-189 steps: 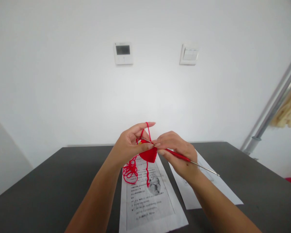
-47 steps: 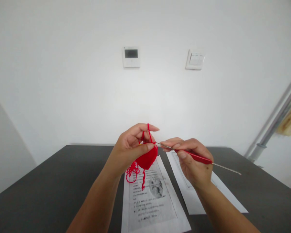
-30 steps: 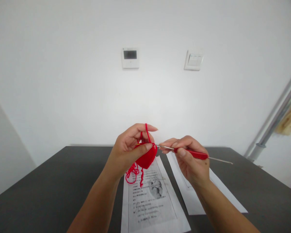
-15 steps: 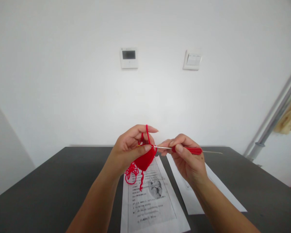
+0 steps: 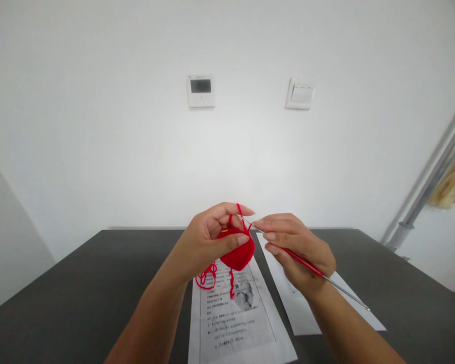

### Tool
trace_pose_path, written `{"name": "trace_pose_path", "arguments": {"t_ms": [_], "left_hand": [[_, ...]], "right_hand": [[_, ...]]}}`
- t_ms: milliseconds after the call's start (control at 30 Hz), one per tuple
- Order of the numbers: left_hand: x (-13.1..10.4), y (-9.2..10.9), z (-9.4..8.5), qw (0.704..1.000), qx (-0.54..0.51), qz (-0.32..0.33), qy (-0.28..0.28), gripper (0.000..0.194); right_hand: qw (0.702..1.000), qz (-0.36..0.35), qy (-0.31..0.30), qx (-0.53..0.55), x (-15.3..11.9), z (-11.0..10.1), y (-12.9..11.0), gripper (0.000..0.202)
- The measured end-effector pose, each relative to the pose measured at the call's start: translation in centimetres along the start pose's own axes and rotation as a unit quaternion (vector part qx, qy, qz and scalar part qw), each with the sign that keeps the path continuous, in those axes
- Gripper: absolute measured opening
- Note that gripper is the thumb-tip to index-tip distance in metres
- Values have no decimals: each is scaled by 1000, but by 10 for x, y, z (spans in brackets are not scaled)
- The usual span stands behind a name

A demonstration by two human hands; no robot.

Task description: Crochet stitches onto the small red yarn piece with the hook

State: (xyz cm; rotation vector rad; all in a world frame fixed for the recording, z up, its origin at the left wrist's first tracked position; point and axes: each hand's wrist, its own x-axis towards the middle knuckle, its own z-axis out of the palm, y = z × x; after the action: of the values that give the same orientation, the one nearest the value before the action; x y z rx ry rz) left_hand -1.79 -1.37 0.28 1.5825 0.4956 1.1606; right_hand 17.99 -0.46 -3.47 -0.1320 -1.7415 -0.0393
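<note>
currently up at the yarn with a hook, right by the red piece

pinching the red yarn piece between thumb and curled fingers of the left hand, well up off the dark table, above the printed sheet. keeping the left index finger stretched out rather than closed, with a red strand draped over it. gripping the red-handled hook in the closed fingers of the right hand, on a slant, front end up by the strand, rear end out past the wrist. too fine at the front end to tell exactly how caught or looped.

seems to be at the stage of drawing or catching yarn with the hook at the top edge of the piece, partway through a single stitch by the look of it. calls, in all likelihood, for a firm left pinch at that edge, even tension over the index finger, and a small, controlled turn of the hook so as not to drop the loop or split the yarn.

below the piece, a short crinkled tail, hanging over the printed sheet; just beside it, on the left, a loose tangle of yarn, better kept free of snags. beneath the right hand, partly hidden, a second sheet.
</note>
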Motion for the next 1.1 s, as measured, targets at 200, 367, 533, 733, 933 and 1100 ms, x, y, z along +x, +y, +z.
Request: {"name": "trace_pose_path", "arguments": {"t_ms": [200,367,533,733,933,1100], "left_hand": [[2,-3,2,1000,10,-4,23,27],[1,-5,2,998,15,29,46,19],[0,-3,1,995,38,49,72,17],[-1,-3,2,987,83,92,101,16],[-4,-4,2,980,112,110,120,14],[-5,-4,4,976,139,114,125,14]], "right_hand": [[996,69,15,50,-1,0,0,35],[981,133,46,134,-2,3,-2,23],[968,151,66,190,0,5,-4,14],[964,159,68,204,0,6,-5,11],[963,162,65,206,-2,5,-4,11],[963,166,68,202,-1,6,-4,9]]}}
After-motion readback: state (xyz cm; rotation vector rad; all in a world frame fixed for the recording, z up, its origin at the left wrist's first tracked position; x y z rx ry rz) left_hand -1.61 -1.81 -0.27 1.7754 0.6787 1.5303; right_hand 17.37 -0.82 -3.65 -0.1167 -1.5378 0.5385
